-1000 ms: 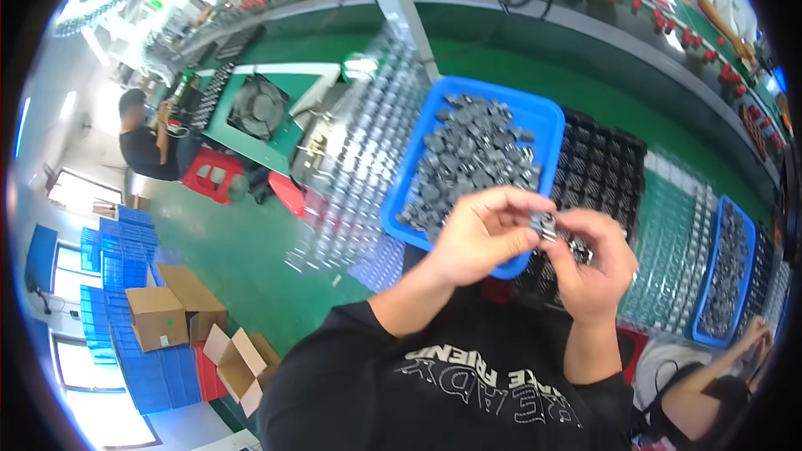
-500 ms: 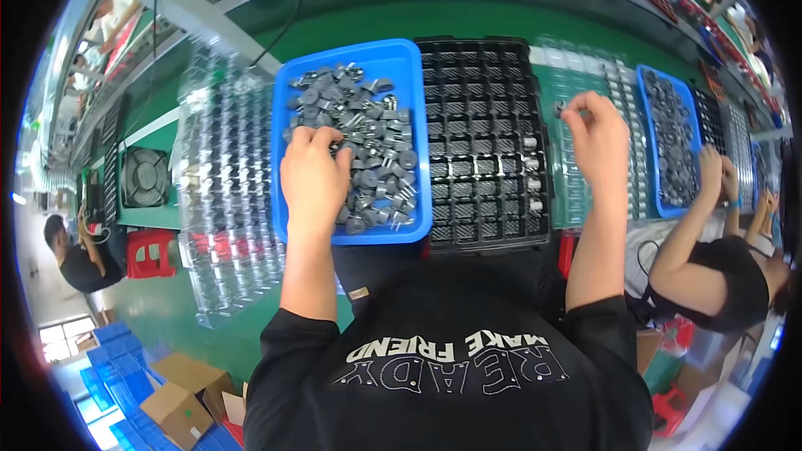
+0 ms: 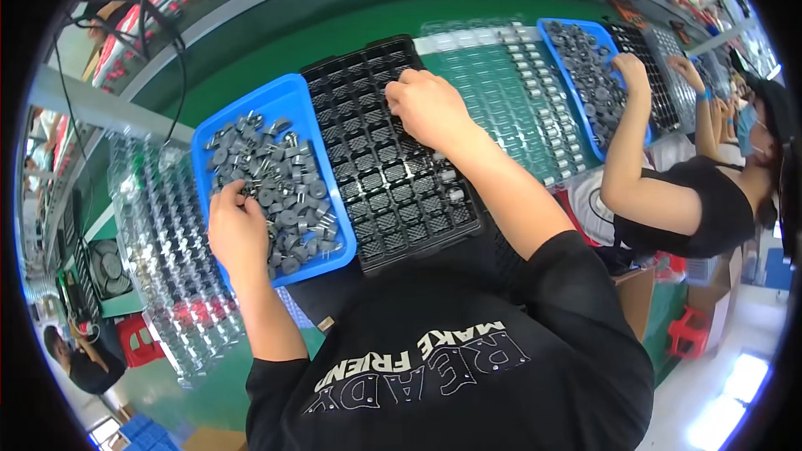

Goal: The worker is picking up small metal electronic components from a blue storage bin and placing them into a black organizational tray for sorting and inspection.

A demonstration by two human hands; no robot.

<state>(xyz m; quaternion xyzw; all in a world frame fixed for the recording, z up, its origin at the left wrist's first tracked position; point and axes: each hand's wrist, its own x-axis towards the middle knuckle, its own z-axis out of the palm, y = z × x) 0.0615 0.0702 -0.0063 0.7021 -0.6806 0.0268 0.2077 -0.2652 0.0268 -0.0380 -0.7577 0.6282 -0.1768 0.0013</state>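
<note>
A blue bin [image 3: 344,234] holds a heap of small grey round parts [image 3: 292,217] with metal pins. My left hand [image 3: 236,234] reaches over its left side, fingertips curled together among the parts; what they grip, if anything, is hidden. To the right of the bin lies a black tray [image 3: 380,209] with rows of pockets. Over its upper right part is my right hand [image 3: 433,110], fingers drawn together; I cannot make out what is in them. A few pockets near the tray's right edge hold grey parts [image 3: 455,195], partly below my right forearm.
Clear plastic trays [image 3: 180,259] lie left of the bin. More clear trays [image 3: 489,88], some pockets holding parts, are right of the black tray. A co-worker [image 3: 710,200] sits at the right by another blue bin [image 3: 547,33]. Cables [image 3: 180,67] hang at upper left.
My view has turned, so the bench appears tilted. My right hand has moved left from above the clear trays, where it pinched a small grey part, to the black tray. My left hand stays at the bin.
</note>
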